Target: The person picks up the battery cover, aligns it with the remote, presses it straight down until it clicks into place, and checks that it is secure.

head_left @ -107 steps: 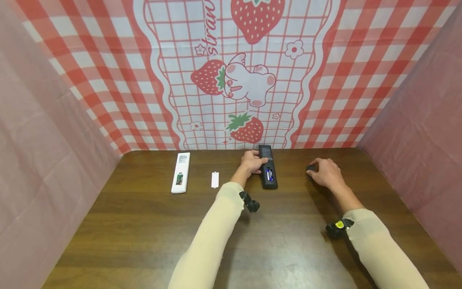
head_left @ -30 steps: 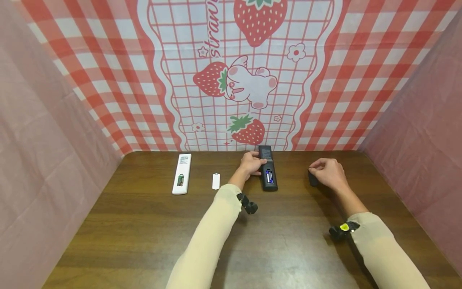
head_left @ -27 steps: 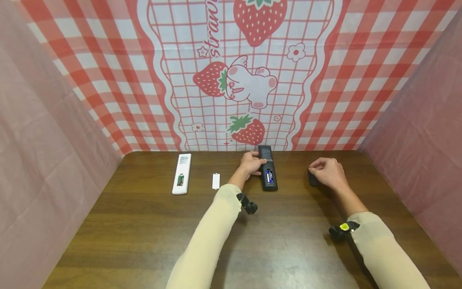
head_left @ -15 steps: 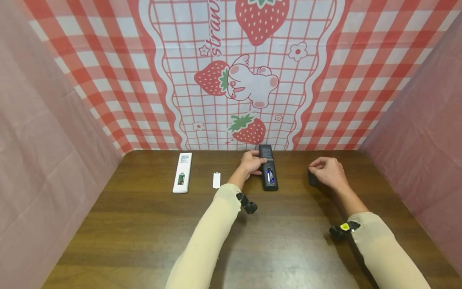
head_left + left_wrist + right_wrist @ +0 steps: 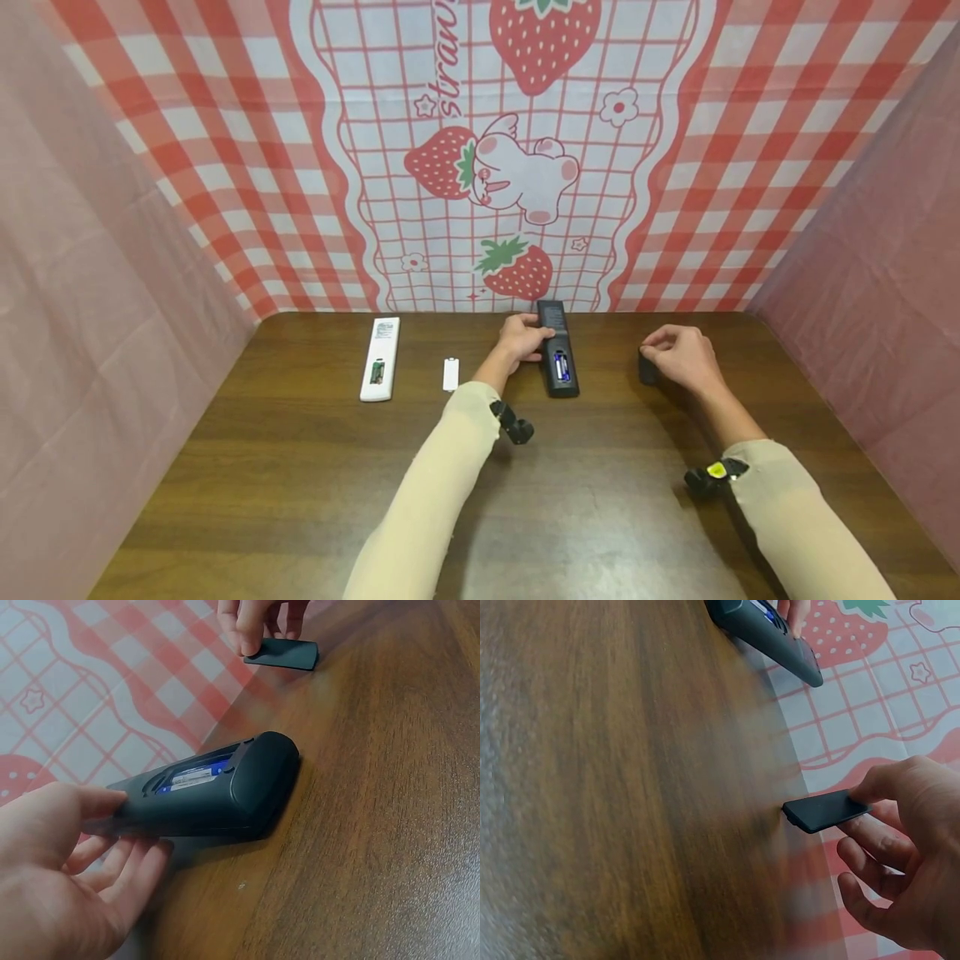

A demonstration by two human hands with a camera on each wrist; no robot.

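Observation:
My left hand grips a black remote control by its side, thumb on top and fingers against the edge. The remote lies back side up, and blue-and-silver batteries show in its uncovered compartment. Off to the right, my right hand pinches a black battery cover between thumb and fingers, as the right wrist view shows. That cover is apart from the remote. A white remote control lies at the left with its compartment uncovered, and a white battery cover lies beside it.
Everything is on a brown wooden table. A red-and-white checked cloth with strawberries hangs along its back edge. Pink cloth hangs at the left and right sides.
Compared with 3.6 seconds ago, the black cover in my right hand is turned and sits slightly lower, held at its upper end. My left hand and the black remote stay in place.

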